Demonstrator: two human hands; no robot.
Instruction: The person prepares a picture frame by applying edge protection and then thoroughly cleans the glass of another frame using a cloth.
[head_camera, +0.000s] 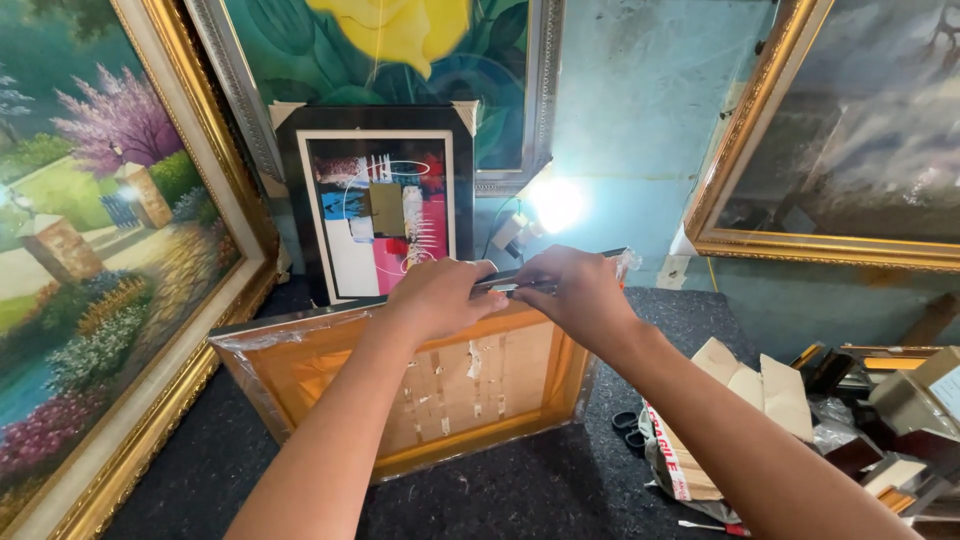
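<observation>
Framed picture (420, 385): rectangular, lying back-side up on the dark felt-like tabletop (200, 460), tilted up toward you at the far edge. Long axis runs left to right, slightly rising rightward. Orange-brown backing board with strips of tape, clear plastic wrap crinkled at the corners. Your left hand (440, 295) and right hand (578, 290) both clench the upper edge, fingers curled over it. Behind: small black-framed abstract print (380, 210); left: gilt-framed garden painting (100, 260); right: folded cardboard (745, 385)
</observation>
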